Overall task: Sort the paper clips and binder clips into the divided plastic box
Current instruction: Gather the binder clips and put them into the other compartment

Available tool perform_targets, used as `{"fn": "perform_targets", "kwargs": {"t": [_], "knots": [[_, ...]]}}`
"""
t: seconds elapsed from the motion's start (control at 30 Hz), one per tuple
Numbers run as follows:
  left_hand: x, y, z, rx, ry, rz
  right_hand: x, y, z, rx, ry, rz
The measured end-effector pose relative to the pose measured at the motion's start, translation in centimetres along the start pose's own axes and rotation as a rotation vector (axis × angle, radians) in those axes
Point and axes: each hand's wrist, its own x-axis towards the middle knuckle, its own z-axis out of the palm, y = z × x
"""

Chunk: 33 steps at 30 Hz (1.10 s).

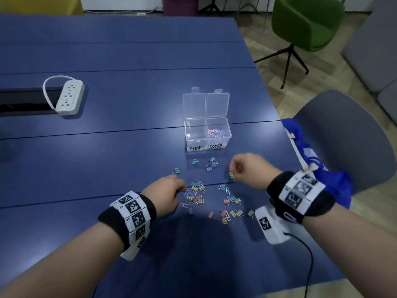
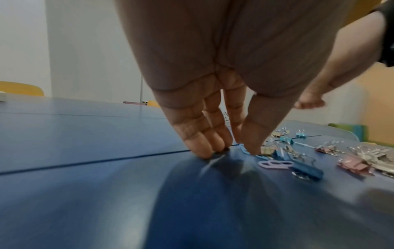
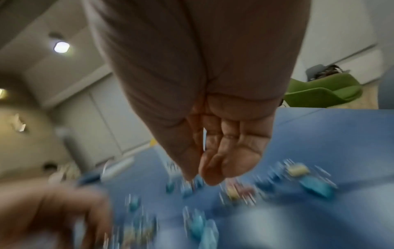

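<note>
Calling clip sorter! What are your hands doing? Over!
Left hand fingertips down on a blue paper clip. Right hand pinching a yellow binder clip. Box open, binder side empty. Path clear.

Blue table [image 1: 129,147]; clear box [image 1: 194,134]; pastel clips [image 1: 198,193]; white power strip [image 1: 69,97]; green chair [image 1: 307,22].

The clear divided plastic box [image 1: 207,134] stands open, lids back at 12 o'clock; paper clips [image 1: 215,133] fill its right compartment. Pastel binder clips [image 1: 197,186] lie scattered at its 6 o'clock.
</note>
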Motion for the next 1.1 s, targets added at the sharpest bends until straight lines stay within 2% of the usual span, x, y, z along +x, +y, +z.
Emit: {"fn": "perform_targets", "kwargs": {"t": [0.07, 0.23, 0.37, 0.6, 0.7, 0.87, 1.03, 1.1], "knots": [[0.2, 0.4, 0.5, -0.022, 0.011, 0.018, -0.9, 0.7, 2.7, -0.085, -0.052, 0.026], [1.0, 1.3, 0.9, -0.020, 0.055, 0.033, -0.5, 0.4, 6.1, -0.097, 0.050, 0.132], [1.4, 1.7, 1.1, -0.051, 0.090, 0.028, 0.3, -0.7, 7.1, -0.200, 0.039, 0.118], [1.7, 2.1, 1.5, -0.034, 0.015, 0.110, -0.5, -0.9, 8.3, -0.451, 0.077, 0.043], [1.9, 2.4, 1.7, -0.020, 0.021, 0.107, -1.0, -0.7, 8.3, -0.431, 0.130, 0.083], [2.3, 3.2, 1.7, -0.005, 0.043, -0.003, -1.2, -0.4, 8.1, -0.347, 0.132, 0.123], [2.3, 3.8, 1.7, 0.007, 0.035, -0.082, -1.8, 1.3, 6.9, -0.075, 0.156, 0.229], [2.4, 4.0, 1.9, 0.057, 0.013, -0.092, -2.3, 2.1, 6.8, -0.018, 0.127, 0.225]]}}
